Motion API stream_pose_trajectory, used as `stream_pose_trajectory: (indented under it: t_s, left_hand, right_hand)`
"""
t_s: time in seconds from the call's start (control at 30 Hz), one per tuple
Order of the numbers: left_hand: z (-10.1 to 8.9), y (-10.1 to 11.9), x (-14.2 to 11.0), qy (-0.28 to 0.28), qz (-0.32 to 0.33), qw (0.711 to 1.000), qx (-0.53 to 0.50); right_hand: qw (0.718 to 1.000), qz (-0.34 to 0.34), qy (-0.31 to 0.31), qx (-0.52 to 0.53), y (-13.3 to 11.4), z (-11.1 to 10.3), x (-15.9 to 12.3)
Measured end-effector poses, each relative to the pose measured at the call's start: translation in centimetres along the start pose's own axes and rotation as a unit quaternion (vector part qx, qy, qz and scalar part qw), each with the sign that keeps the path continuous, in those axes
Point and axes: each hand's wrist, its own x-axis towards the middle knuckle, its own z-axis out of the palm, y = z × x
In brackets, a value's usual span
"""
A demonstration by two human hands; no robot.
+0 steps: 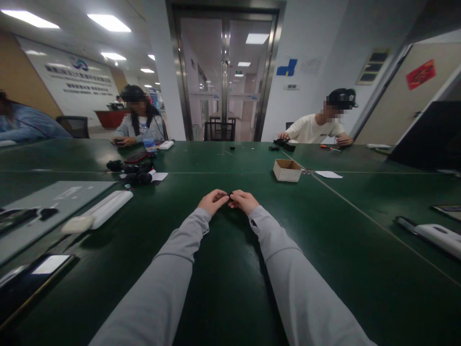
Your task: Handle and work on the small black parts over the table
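Observation:
Just over the green table (230, 278), my left hand (213, 201) and my right hand (245, 201) meet at the fingertips. Between them is a small black piece (230, 195), too small and dark to name. Thumb and fingers of both hands are pinched on it from either side. Much of the piece is hidden by the fingers. Grey sleeves cover both forearms.
An open cardboard box (286, 171) stands beyond my right hand, near a white paper (328, 174). Black gear (137, 172) lies forward left. A white power strip (111, 207) and a phone (39, 274) lie left. Co-workers sit across the table.

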Motion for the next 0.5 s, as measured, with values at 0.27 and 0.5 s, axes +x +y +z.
stream_pose_trajectory:
  t_s: [0.27,0.5]
  left_hand:
    - [0.08,0.29,-0.27,-0.003,0.009,1.0,0.002]
    - [0.18,0.94,-0.62,0.036,0.015,0.999,0.029]
  right_hand:
    - [1.0,0.0,-0.002,0.019,-0.22,0.05,-0.19]
    - [1.0,0.008,0.0,-0.01,-0.56,0.25,-0.7]
